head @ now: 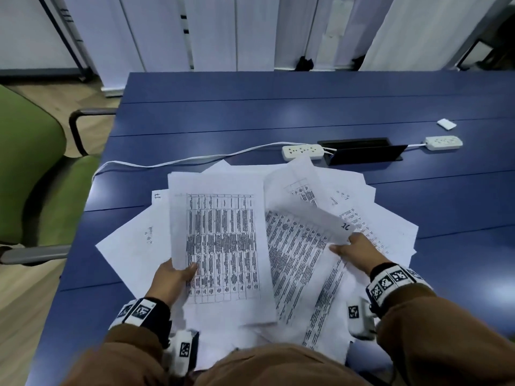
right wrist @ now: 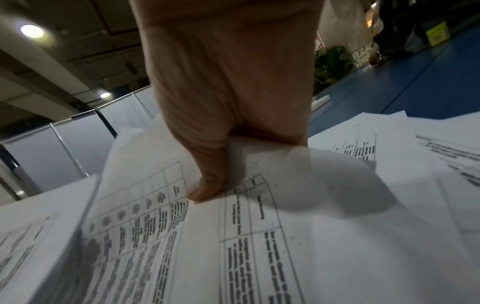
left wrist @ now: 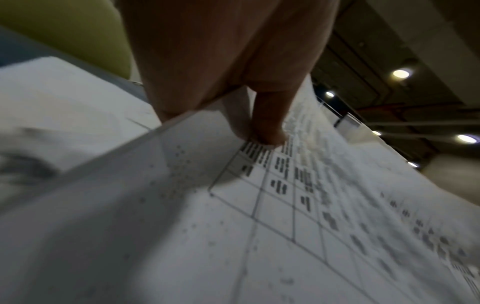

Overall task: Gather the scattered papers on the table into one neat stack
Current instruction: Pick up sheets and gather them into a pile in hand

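Your left hand [head: 172, 280] pinches the lower left edge of a raised printed sheet [head: 220, 243], thumb on top; your right hand [head: 359, 252] grips the corner of a second sheet [head: 303, 235], bending it. Both sheets overlie the fanned papers [head: 384, 218] on the blue table [head: 250, 118], white pages with dense grids. Two power strips [head: 303, 151] lie behind.
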### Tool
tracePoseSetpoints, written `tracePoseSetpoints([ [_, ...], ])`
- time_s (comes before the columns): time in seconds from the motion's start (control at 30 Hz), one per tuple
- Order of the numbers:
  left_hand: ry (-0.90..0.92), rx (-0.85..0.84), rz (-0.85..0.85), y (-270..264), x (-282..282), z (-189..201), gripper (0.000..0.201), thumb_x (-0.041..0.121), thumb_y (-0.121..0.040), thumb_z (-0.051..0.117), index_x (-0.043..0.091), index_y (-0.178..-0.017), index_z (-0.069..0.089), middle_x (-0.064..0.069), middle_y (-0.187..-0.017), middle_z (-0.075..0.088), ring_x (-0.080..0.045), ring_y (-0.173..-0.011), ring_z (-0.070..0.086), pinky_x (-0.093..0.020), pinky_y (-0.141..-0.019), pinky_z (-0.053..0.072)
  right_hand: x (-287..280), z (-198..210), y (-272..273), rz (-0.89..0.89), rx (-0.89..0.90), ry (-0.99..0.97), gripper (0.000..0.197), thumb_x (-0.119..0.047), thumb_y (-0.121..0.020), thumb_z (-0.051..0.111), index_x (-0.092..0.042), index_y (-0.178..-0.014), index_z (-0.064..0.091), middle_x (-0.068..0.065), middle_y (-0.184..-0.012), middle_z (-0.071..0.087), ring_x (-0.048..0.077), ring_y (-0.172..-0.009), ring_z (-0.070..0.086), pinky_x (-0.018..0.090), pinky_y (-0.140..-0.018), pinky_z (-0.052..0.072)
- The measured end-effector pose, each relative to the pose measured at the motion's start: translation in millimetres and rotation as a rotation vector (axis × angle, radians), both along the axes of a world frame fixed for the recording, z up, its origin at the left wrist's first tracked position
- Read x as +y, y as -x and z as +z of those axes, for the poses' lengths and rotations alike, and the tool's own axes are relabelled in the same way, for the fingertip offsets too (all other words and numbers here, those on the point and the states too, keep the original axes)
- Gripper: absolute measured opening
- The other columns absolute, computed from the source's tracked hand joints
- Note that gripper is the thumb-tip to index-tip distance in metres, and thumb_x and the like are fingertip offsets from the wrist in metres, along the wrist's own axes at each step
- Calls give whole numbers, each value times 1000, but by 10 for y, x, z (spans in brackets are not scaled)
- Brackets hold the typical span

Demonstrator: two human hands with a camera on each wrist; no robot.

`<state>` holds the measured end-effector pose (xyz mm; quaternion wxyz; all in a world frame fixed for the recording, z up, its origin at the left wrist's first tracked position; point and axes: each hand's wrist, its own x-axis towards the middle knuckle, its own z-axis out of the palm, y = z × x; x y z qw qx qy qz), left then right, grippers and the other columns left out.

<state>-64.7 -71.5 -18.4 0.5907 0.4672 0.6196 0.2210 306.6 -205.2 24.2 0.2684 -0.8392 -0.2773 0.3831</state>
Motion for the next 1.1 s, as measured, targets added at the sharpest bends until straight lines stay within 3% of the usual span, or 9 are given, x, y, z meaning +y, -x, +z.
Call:
tracePoseSetpoints([
  [0.2, 6, 63, -370, -441, 36, 105, 24, 14, -87, 69, 10, -108, 58, -2, -78, 61, -19, -70, 54, -28, -68, 43, 23, 81, 4, 84, 34, -29, 37, -18, -90, 66, 1, -120, 57, 13, -119, 59, 25, -103, 52, 30, -88, 40],
  [0.3, 44, 90, -548, -678, -19, 227, 19, 19, -89, 67, 13, -104, 57, -5, -86, 61, -21, -75, 55, -26, -65, 44, 66, 66, -61, 90, 73, -64, 8, -14, -82, 69, -18, -77, 64, -2, -80, 64, 22, -81, 57, 29, -76, 41],
  [0.37, 71, 102, -584, -776, -59, 258, 19, 20, -89, 67, 9, -101, 58, -13, -85, 57, -22, -74, 52, -27, -64, 44, 76, 42, -115, 112, 78, -73, 13, -5, -84, 62, -17, -79, 64, -2, -75, 63, 12, -69, 55, 31, -75, 42],
  [0.43, 108, 76, -542, -830, -118, 221, 26, 20, -88, 69, 6, -106, 58, -17, -87, 59, -23, -77, 53, -29, -65, 45, 57, -12, -213, 132, 104, -108, 16, -5, -79, 65, -14, -92, 67, 4, -90, 70, 17, -81, 63, 36, -82, 50],
  [0.53, 128, 61, -450, -871, -252, 145, 29, 19, -86, 71, 9, -108, 55, -9, -77, 56, -20, -66, 49, -26, -56, 43, -8, -64, -355, 117, 93, -151, 54, -1, -66, 77, -17, -115, 63, 1, -111, 69, 20, -105, 63, 41, -94, 52],
  [0.7, 125, 67, -351, -875, -438, 5, 25, 18, -84, 72, 9, -99, 55, -5, -74, 52, -20, -69, 47, -30, -66, 42, -181, -164, -553, 19, 61, -69, 25, 6, -83, 67, -15, -79, 53, 4, -66, 53, 21, -56, 50, 29, -55, 43],
  [0.93, 112, 4, -214, -1118, -598, -47, 45, 15, -86, 70, 13, -126, 51, -7, -95, 62, -21, -84, 56, -30, -69, 45, -221, -338, -576, 259, -193, 140, 25, -19, -92, 60, -20, -69, 51, -6, -71, 51, 19, -75, 49, 24, -57, 34],
  [1.0, 73, -2, -167, -1200, -660, -47, 51, 10, -88, 67, 22, -132, 45, -2, -107, 61, -17, -89, 56, -27, -66, 45, -219, -388, -611, 265, -107, 142, 6, -15, -93, 58, -12, -90, 62, 4, -86, 59, 21, -81, 54, 25, -65, 44],
  [1.1, -27, 31, -163, -1280, -751, -98, 82, 0, -84, 68, 29, -148, 24, -1, -133, 47, -22, -107, 52, -32, -72, 53, -233, -505, -630, 26, 328, 52, 16, -6, -98, 46, -1, -107, 58, 19, -100, 65, 32, -85, 63, 42, -75, 57],
])
